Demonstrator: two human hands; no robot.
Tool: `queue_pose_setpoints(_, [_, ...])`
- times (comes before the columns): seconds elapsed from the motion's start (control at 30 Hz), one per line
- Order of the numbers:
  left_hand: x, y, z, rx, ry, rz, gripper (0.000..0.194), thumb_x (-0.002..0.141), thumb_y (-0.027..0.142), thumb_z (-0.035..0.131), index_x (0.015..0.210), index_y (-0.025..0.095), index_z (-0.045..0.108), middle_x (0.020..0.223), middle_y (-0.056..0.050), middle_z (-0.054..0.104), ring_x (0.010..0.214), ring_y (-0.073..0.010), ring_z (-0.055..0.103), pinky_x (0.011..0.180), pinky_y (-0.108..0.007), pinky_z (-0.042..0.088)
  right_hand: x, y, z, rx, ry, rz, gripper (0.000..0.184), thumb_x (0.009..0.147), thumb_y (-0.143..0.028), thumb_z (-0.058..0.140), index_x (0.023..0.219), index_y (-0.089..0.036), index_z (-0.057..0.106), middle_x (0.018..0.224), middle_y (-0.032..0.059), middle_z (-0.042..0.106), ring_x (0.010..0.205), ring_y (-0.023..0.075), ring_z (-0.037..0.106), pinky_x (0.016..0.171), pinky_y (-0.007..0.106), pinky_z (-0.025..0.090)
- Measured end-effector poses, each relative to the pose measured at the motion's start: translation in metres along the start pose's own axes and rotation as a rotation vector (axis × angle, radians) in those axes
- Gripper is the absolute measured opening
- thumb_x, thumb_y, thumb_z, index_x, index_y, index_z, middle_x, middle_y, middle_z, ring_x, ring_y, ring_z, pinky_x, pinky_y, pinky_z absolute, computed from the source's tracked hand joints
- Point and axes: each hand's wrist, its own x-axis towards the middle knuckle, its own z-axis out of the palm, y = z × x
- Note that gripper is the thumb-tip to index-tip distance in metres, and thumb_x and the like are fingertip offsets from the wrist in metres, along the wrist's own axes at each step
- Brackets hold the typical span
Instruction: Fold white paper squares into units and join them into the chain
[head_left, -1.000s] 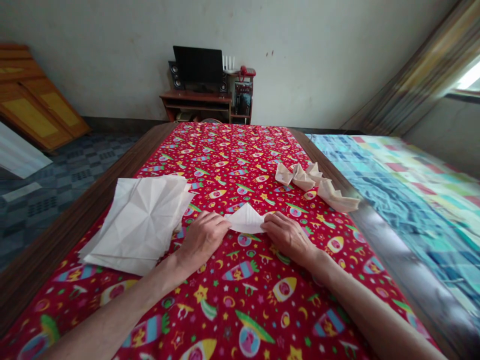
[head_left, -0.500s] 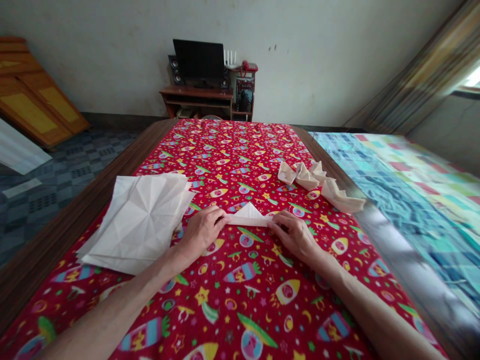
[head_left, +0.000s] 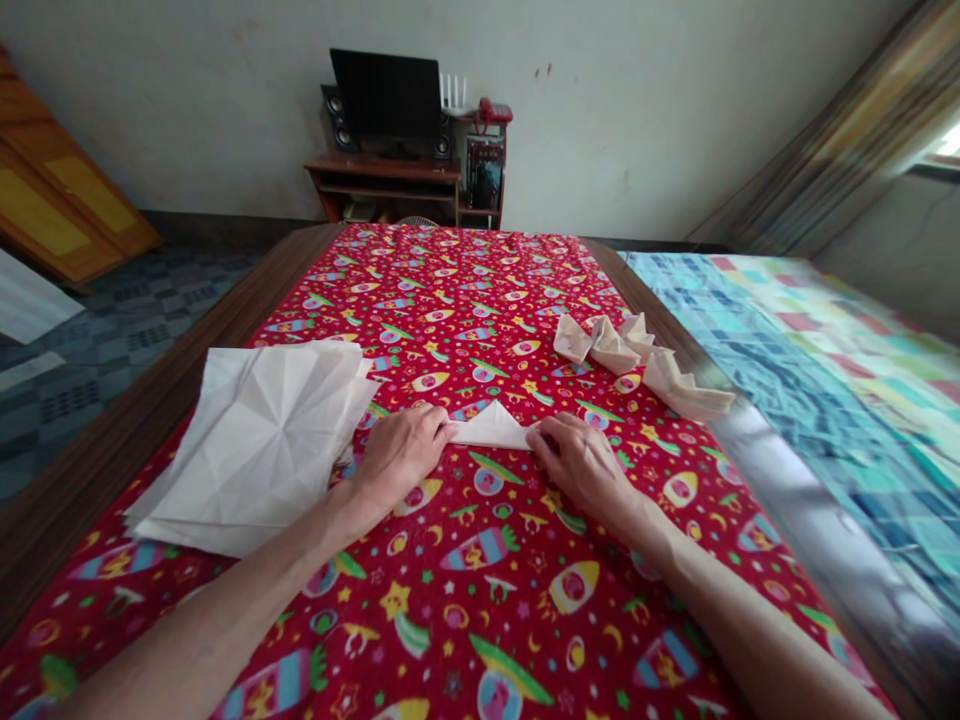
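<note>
Two bare hands share one folded paper [head_left: 491,428], white, with a single pointed peak at its middle facing 12 o'clock. The left hand [head_left: 403,452] pinches its 9 o'clock end between thumb and fingers; the right hand [head_left: 583,462] grips its 3 o'clock end the same way. The paper lies between the hands, low over one red tablecloth [head_left: 480,590] printed with rockets and stars.

At 9 o'clock, near the left forearm, is one pile of creased white sheets [head_left: 270,440]; its sheets overlap too closely to count. At 2 o'clock, well apart from the right hand, sits one group of pale folded shapes [head_left: 615,347], at least four, some too bunched to count exactly.

Beyond the table, toward 11 o'clock, one desk [head_left: 382,172] holds one black monitor [head_left: 386,95] and two speakers; one red telephone [head_left: 495,112] sits just beside them. One orange cabinet [head_left: 71,190] stands at 10 o'clock, and one checked bedspread [head_left: 787,340] spreads from 2 to 3 o'clock.
</note>
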Motion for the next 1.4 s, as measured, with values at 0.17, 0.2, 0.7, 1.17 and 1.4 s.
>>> queue_pose_setpoints(0.17, [0.005,-0.002,-0.003,-0.036,-0.055,0.002,0.027,0.092,0.038,0.047,0.073,0.022,0.057,0.076,-0.001,0.066,0.07,-0.0186,0.062,0.053,-0.027,0.031,0.001,0.002,0.0,0.012,-0.05,0.019,0.023,0.093,-0.028,0.046,0.074,-0.019,0.057,0.073,0.0039,0.059,0.067,0.0148,0.055,0.062,0.025,0.038])
queue_pose_setpoints(0.2, [0.005,-0.002,-0.003,-0.043,-0.054,-0.007,0.027,0.092,0.039,0.047,0.074,0.022,0.057,0.075,-0.001,0.066,0.069,-0.0184,0.062,0.052,-0.027,0.031,0.001,0.002,-0.001,0.015,-0.053,0.021,0.022,0.092,-0.027,0.047,0.075,-0.019,0.057,0.074,0.004,0.059,0.067,0.0149,0.055,0.062,0.025,0.038])
queue_pose_setpoints(0.7, [-0.02,0.044,0.009,-0.185,0.03,0.484,0.043,0.095,0.024,0.039,0.137,0.011,0.041,0.144,-0.011,0.042,0.137,-0.0222,0.031,0.113,-0.039,0.027,0.0,0.003,0.003,-0.01,-0.014,0.014,0.024,0.092,-0.026,0.047,0.069,-0.019,0.054,0.071,0.0029,0.057,0.066,0.0143,0.053,0.062,0.025,0.038])
queue_pose_setpoints(1.17, [-0.023,0.047,0.004,-0.231,-0.065,0.464,0.045,0.096,0.036,0.039,0.138,0.018,0.04,0.147,-0.008,0.038,0.14,-0.0232,0.024,0.115,-0.047,0.017,-0.021,-0.015,0.017,-0.151,0.018,-0.284,0.059,0.089,-0.008,0.034,0.147,-0.013,0.023,0.15,0.0178,0.027,0.14,0.0274,0.02,0.107,0.049,0.035])
queue_pose_setpoints(1.4, [-0.024,0.048,0.003,-0.22,-0.066,0.443,0.046,0.097,0.042,0.033,0.137,0.021,0.041,0.148,-0.006,0.037,0.14,-0.0257,0.024,0.115,-0.053,0.013,-0.035,-0.017,0.018,-0.145,-0.073,-0.339,0.058,0.093,-0.019,0.035,0.147,-0.005,0.018,0.149,0.0202,0.028,0.141,0.025,0.02,0.11,0.047,0.034])
